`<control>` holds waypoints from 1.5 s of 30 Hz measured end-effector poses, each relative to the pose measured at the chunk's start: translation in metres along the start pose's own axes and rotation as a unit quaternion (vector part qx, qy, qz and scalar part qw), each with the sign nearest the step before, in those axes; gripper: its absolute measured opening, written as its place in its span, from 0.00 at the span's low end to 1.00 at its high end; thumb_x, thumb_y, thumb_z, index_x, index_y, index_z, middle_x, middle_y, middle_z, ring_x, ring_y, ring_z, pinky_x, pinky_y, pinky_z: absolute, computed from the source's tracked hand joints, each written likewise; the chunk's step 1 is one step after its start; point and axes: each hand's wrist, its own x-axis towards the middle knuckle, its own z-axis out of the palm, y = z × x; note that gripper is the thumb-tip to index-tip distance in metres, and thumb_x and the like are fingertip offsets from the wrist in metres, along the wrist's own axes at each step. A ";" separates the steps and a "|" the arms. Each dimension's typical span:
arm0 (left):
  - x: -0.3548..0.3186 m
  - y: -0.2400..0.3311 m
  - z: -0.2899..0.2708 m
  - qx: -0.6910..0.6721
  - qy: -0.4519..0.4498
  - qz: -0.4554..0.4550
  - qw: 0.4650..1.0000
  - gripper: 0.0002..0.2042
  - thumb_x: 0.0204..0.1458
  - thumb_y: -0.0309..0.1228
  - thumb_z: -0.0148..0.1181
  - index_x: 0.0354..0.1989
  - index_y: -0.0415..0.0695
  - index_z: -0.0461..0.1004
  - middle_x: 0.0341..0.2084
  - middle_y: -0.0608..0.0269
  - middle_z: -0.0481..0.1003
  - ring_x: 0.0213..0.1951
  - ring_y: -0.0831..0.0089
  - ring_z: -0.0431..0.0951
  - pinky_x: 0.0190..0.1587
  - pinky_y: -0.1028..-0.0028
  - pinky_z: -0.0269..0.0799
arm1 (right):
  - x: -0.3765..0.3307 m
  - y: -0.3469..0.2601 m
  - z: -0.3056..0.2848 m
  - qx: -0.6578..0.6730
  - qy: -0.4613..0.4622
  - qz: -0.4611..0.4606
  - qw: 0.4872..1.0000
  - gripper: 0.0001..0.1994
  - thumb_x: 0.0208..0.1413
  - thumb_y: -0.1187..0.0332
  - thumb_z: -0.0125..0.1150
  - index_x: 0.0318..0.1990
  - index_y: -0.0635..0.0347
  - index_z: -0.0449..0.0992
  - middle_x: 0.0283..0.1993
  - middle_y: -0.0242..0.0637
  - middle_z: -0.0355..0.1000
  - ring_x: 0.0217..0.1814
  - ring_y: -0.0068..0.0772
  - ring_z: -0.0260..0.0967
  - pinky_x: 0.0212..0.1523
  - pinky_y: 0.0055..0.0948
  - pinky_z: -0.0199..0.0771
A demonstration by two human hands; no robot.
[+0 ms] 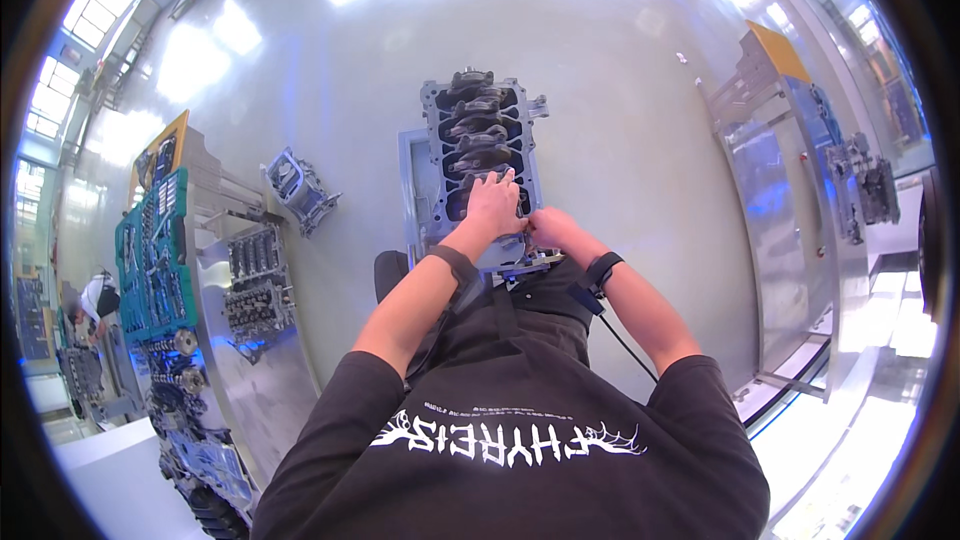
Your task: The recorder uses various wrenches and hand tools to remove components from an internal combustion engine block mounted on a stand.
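Observation:
A grey metal engine block (pixel 480 145) lies open on a stand in front of me, with a crankshaft (pixel 474 120) in its cradle. My left hand (pixel 494 205) rests palm down on the near end of the block, fingers spread over the last bearing cap. My right hand (pixel 550 228) is at the near right edge of the block, fingers curled against its rim; what it pinches is too small to tell. Both wrists wear dark bands, and a cable hangs from the right one.
A steel bench (pixel 250 340) at my left carries a cylinder head (pixel 258 285), another engine part (pixel 300 190) and a green tool board (pixel 150 250). Another bench (pixel 780 210) with engine parts (pixel 865 190) stands at right. A person (pixel 95 300) works far left.

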 end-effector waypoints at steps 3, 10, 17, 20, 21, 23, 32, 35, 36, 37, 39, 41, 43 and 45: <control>0.002 0.009 -0.002 0.008 0.007 -0.004 1.000 0.34 0.38 0.55 0.62 0.47 0.37 0.73 0.63 0.53 0.59 0.58 0.54 0.64 0.56 0.59 0.62 | 0.000 0.009 -0.003 0.015 -0.005 0.003 1.000 0.09 0.43 0.68 0.55 0.29 0.58 0.80 0.29 0.48 0.75 0.33 0.52 0.73 0.36 0.44 0.74; 0.013 0.015 0.013 0.019 0.049 -0.036 0.998 0.35 0.37 0.53 0.63 0.49 0.38 0.71 0.60 0.43 0.61 0.55 0.50 0.66 0.54 0.61 0.65 | 0.019 0.030 -0.011 0.084 -0.025 -0.048 0.995 0.10 0.44 0.67 0.57 0.32 0.56 0.82 0.31 0.47 0.76 0.34 0.49 0.74 0.37 0.41 0.75; 0.025 0.032 0.014 0.012 0.046 0.001 0.999 0.27 0.38 0.50 0.65 0.42 0.42 0.75 0.57 0.33 0.62 0.48 0.50 0.71 0.48 0.62 0.70 | 0.085 0.133 -0.013 0.284 -0.049 0.057 0.956 0.13 0.42 0.71 0.51 0.32 0.62 0.81 0.25 0.45 0.76 0.26 0.40 0.76 0.31 0.34 0.76; 0.027 0.040 0.020 0.020 0.058 -0.009 0.998 0.24 0.38 0.48 0.65 0.36 0.40 0.77 0.56 0.31 0.62 0.43 0.53 0.72 0.45 0.64 0.70 | 0.104 0.171 -0.019 0.313 0.003 0.085 0.946 0.13 0.41 0.72 0.50 0.32 0.62 0.81 0.25 0.46 0.76 0.27 0.42 0.76 0.32 0.35 0.75; 0.027 0.042 0.021 0.025 0.044 -0.015 0.999 0.24 0.39 0.47 0.64 0.37 0.39 0.76 0.56 0.30 0.61 0.43 0.53 0.72 0.44 0.64 0.70 | 0.109 0.184 -0.015 0.328 0.028 0.066 0.942 0.12 0.43 0.71 0.51 0.33 0.63 0.80 0.23 0.44 0.75 0.24 0.37 0.74 0.29 0.34 0.74; 0.029 0.037 0.024 0.026 0.057 -0.010 0.998 0.21 0.38 0.43 0.65 0.35 0.37 0.77 0.56 0.30 0.62 0.40 0.54 0.71 0.43 0.65 0.71 | 0.122 0.211 -0.005 0.351 0.054 0.047 0.934 0.12 0.45 0.71 0.51 0.34 0.65 0.80 0.21 0.42 0.74 0.22 0.33 0.73 0.26 0.32 0.73; 0.034 0.027 0.019 0.005 0.076 -0.020 0.997 0.08 0.32 0.23 0.60 0.23 0.42 0.69 0.55 0.46 0.68 0.31 0.64 0.70 0.35 0.68 0.67 | 0.222 0.275 0.003 0.382 0.110 0.117 0.910 0.14 0.45 0.69 0.51 0.38 0.62 0.78 0.36 0.50 0.76 0.41 0.49 0.74 0.45 0.39 0.73; 0.039 0.028 0.005 -0.012 0.075 -0.051 0.996 0.08 0.31 0.19 0.58 0.23 0.42 0.67 0.55 0.56 0.69 0.29 0.66 0.69 0.33 0.69 0.67 | 0.238 0.253 -0.015 0.420 0.143 0.091 0.892 0.14 0.46 0.69 0.51 0.39 0.61 0.78 0.37 0.50 0.76 0.43 0.49 0.74 0.45 0.39 0.72; 0.038 0.026 0.003 -0.020 0.057 -0.054 0.997 0.08 0.31 0.19 0.57 0.23 0.43 0.68 0.55 0.56 0.69 0.29 0.66 0.69 0.33 0.69 0.68 | 0.238 0.242 -0.016 0.421 0.145 0.062 0.893 0.14 0.47 0.71 0.49 0.40 0.62 0.77 0.31 0.47 0.76 0.36 0.42 0.74 0.40 0.36 0.72; 0.041 0.022 0.003 -0.030 0.044 -0.051 0.997 0.08 0.31 0.19 0.57 0.23 0.43 0.68 0.55 0.57 0.70 0.29 0.66 0.70 0.33 0.69 0.69 | 0.238 0.237 -0.021 0.419 0.153 0.035 0.894 0.15 0.48 0.73 0.47 0.42 0.63 0.76 0.25 0.43 0.75 0.30 0.34 0.75 0.35 0.33 0.72; 0.040 0.016 0.004 -0.031 0.053 -0.070 0.996 0.08 0.31 0.19 0.57 0.23 0.43 0.68 0.54 0.59 0.70 0.27 0.67 0.70 0.32 0.69 0.71 | 0.233 0.218 -0.016 0.444 0.113 0.020 0.889 0.15 0.48 0.73 0.47 0.41 0.64 0.76 0.24 0.42 0.74 0.28 0.33 0.74 0.33 0.32 0.72; 0.042 0.016 0.002 -0.023 0.019 -0.086 0.996 0.08 0.32 0.21 0.57 0.24 0.43 0.68 0.53 0.57 0.71 0.29 0.67 0.73 0.31 0.68 0.72 | 0.218 0.211 -0.010 0.484 0.074 0.020 0.871 0.14 0.49 0.73 0.47 0.40 0.65 0.76 0.21 0.39 0.73 0.25 0.30 0.72 0.30 0.30 0.71; 0.057 0.020 0.001 -0.054 0.016 -0.105 0.993 0.08 0.33 0.22 0.57 0.25 0.42 0.70 0.53 0.55 0.71 0.31 0.66 0.75 0.31 0.68 0.73 | 0.206 0.229 0.028 0.535 0.067 0.064 0.840 0.12 0.51 0.71 0.47 0.38 0.66 0.76 0.20 0.38 0.72 0.22 0.28 0.70 0.26 0.29 0.68; 0.046 0.034 -0.008 -0.069 0.014 -0.160 0.985 0.08 0.34 0.23 0.56 0.27 0.42 0.71 0.52 0.53 0.71 0.34 0.65 0.77 0.31 0.68 0.73 | 0.189 0.236 0.051 0.485 0.097 0.070 0.866 0.11 0.54 0.67 0.50 0.33 0.66 0.76 0.20 0.37 0.71 0.21 0.25 0.68 0.22 0.30 0.65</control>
